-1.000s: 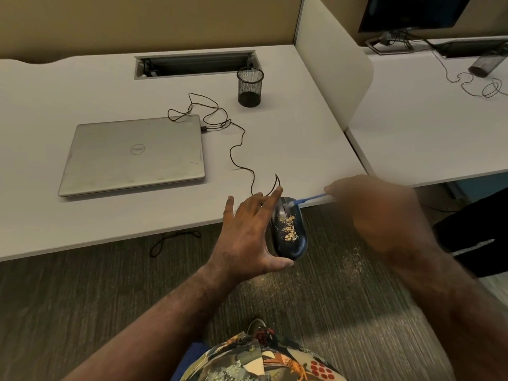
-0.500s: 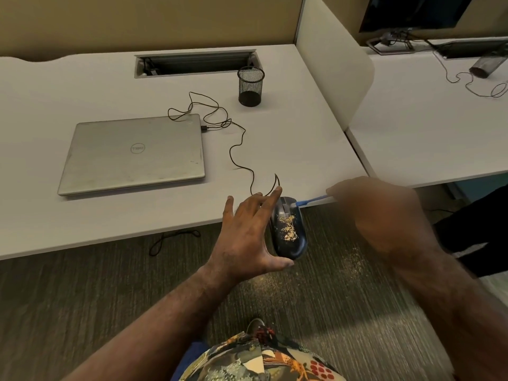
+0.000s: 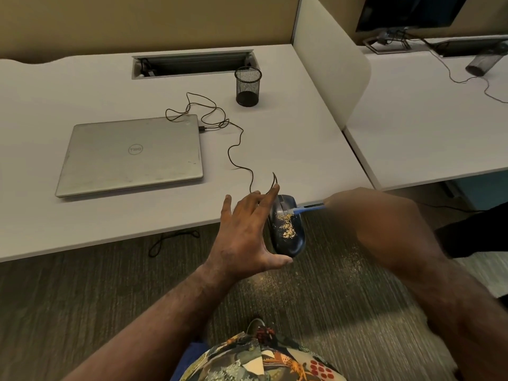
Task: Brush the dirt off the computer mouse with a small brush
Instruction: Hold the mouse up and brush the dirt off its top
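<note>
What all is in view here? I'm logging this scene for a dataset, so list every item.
mouse: one, dark blue, yellow dirt on top, held past the desk edge
brush: one, blue, tip at the mouse's front
laptop: one, silver, closed, on the desk
cable: one, black, laptop to mouse
pen cup: one, black mesh, behind laptop
divider: one, white, right of the desk
left hand: grips the mouse
right hand: blurred, holds the brush

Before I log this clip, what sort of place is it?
Most likely an open-plan office. Two white desks stand side by side, split by a pale rounded divider panel. A closed silver laptop and a black mesh pen cup sit on the near one; a dark monitor stands on the next.
</note>
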The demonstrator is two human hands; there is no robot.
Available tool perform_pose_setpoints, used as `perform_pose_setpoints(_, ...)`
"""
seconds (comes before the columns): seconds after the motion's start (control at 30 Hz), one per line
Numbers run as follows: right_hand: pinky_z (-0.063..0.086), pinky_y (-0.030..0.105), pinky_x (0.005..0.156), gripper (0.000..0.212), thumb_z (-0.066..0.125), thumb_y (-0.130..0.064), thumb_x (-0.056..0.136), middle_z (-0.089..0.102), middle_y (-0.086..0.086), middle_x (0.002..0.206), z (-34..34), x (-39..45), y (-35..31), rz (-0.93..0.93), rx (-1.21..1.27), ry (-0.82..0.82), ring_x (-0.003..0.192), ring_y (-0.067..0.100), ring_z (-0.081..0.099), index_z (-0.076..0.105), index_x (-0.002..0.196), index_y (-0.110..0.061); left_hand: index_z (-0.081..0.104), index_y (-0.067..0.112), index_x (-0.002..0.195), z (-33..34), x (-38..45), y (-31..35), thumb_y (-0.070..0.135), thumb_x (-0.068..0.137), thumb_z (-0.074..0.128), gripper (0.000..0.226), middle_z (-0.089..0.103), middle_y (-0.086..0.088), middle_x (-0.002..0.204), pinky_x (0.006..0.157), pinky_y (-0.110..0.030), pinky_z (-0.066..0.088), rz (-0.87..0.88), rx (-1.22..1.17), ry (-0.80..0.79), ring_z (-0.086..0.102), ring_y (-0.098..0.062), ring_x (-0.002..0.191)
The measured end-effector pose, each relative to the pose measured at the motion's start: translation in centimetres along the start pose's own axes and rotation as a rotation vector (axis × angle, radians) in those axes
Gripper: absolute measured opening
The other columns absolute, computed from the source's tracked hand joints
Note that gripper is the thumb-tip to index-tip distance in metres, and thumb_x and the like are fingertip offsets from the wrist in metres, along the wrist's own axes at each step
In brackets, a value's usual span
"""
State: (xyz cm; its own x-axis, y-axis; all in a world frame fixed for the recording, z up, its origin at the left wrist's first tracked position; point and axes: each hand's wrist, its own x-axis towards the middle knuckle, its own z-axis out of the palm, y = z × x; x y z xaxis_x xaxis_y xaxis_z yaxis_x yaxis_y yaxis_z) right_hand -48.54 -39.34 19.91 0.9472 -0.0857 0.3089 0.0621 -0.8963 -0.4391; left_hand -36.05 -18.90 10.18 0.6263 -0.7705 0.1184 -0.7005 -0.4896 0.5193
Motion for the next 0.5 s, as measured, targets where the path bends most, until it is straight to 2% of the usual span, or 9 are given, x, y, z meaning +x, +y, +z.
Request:
perform_pose_setpoints(0.2,0.051,0.021,0.088,0.033,0.065,0.011,0.081,0.072,-0.002,0.099,-0.21,-0.39,0.20,0.000,-0.014,0.028,0.091,0.010,0.068,0.071,0.105,-0.011,-0.009,0.033,0.152,-0.11,-0.25,-0.03,0.078,0.056,0.067,0.131,0.031,0.000,0.149,0.116,-0.056,-0.001,-0.011,0.014,-0.011,0.022,-0.017,0.139)
perform_pose_setpoints(0.33,0.051,0.021,0.090,0.026,0.060,0.001,0.084,0.072,0.002,0.102,-0.15,-0.18,-0.54,-0.041,-0.004,0.044,0.095,0.010,0.066,0.071,0.106,-0.008,-0.005,0.031,0.153,-0.03,-0.25,0.24,0.078,0.056,0.065,0.128,0.032,-0.001,0.147,0.116,-0.057,0.000,-0.001,0.012,-0.006,0.025,-0.018,0.138)
perform_pose_setpoints(0.5,0.056,0.031,0.084,0.024,0.055,-0.004,0.088,0.072,0.000,0.098,-0.18,-0.55,-0.25,-0.027,-0.007,0.008,0.090,0.013,0.069,0.072,0.104,-0.011,-0.011,0.034,0.152,-0.06,-0.13,-0.08,0.078,0.056,0.065,0.130,0.031,0.000,0.149,0.116,-0.057,0.001,-0.007,0.014,0.002,0.022,-0.017,0.139)
